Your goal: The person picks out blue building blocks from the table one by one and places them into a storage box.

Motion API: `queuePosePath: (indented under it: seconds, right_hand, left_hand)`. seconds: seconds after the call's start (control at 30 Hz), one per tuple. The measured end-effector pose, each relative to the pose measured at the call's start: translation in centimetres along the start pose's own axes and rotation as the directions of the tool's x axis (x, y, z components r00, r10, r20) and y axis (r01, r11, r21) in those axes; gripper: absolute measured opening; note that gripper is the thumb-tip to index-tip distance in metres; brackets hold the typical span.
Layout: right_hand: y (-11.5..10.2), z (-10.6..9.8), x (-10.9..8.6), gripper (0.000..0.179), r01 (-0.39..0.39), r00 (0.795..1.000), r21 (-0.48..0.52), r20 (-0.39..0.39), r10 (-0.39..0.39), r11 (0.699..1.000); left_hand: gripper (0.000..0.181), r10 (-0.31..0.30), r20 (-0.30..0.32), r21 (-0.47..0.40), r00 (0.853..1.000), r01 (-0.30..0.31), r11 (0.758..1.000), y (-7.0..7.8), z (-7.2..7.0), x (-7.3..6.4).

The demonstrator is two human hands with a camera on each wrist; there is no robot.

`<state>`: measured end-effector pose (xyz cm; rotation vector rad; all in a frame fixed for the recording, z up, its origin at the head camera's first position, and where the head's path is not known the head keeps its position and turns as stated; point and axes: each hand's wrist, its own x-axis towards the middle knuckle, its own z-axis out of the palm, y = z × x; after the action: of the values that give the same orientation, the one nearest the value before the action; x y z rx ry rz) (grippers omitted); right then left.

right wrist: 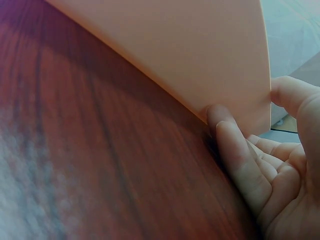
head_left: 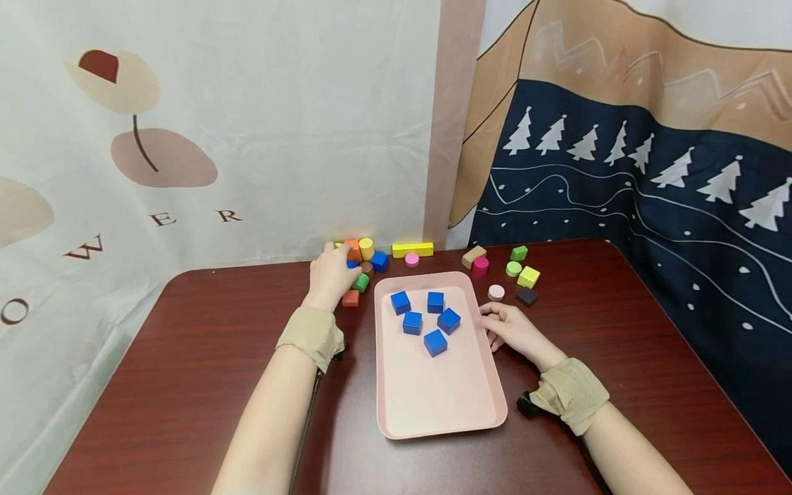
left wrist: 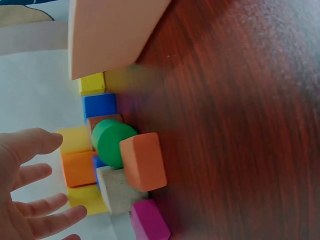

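Observation:
My left hand reaches over a cluster of coloured blocks at the table's back edge. In the left wrist view its fingers are spread, with nothing between them. Near them lie a yellow block, an orange block, a green cylinder and a blue block. My right hand holds the right side of a pink tray, thumb at the rim and other fingers curled against the wall from below. Several blue cubes lie in the tray's far half.
Behind the tray are a long yellow block and a pink disc. To its right lie a wooden block, a magenta cylinder, a pale disc, a black block and green pieces. A curtain hangs behind.

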<state>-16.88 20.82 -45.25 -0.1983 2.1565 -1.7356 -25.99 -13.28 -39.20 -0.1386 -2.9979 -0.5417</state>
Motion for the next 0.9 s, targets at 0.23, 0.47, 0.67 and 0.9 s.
queuePosePath:
  seconds: [0.23, 0.47, 0.67, 0.9]
  right_hand:
    - [0.7, -0.1, 0.3, 0.037, 0.002, 1.0, -0.001, -0.011, -0.002, 1.0]
    - [1.9, -0.3, 0.8, 0.043, 0.028, 1.0, -0.018, -0.013, -0.028, 0.999]
    - [2.1, -0.3, 0.9, 0.043, 0.042, 0.999, -0.025, -0.007, -0.042, 0.999]
    - [1.4, -0.3, 0.7, 0.042, 0.004, 1.0, -0.015, -0.016, -0.004, 1.0]
  left_hand:
    - [0.047, 0.009, -0.044, -0.008, 0.999, -0.009, 1.0, -0.2, 0.9, 0.2]
    - [0.045, -0.021, -0.039, -0.008, 0.999, 0.021, 1.0, -0.4, 1.2, 0.3]
    - [0.039, -0.03, -0.026, 0.01, 0.999, 0.03, 0.999, -0.5, 1.6, 0.6]
    - [0.033, -0.02, -0.029, 0.005, 0.999, 0.02, 1.0, -0.6, 2.1, 0.7]
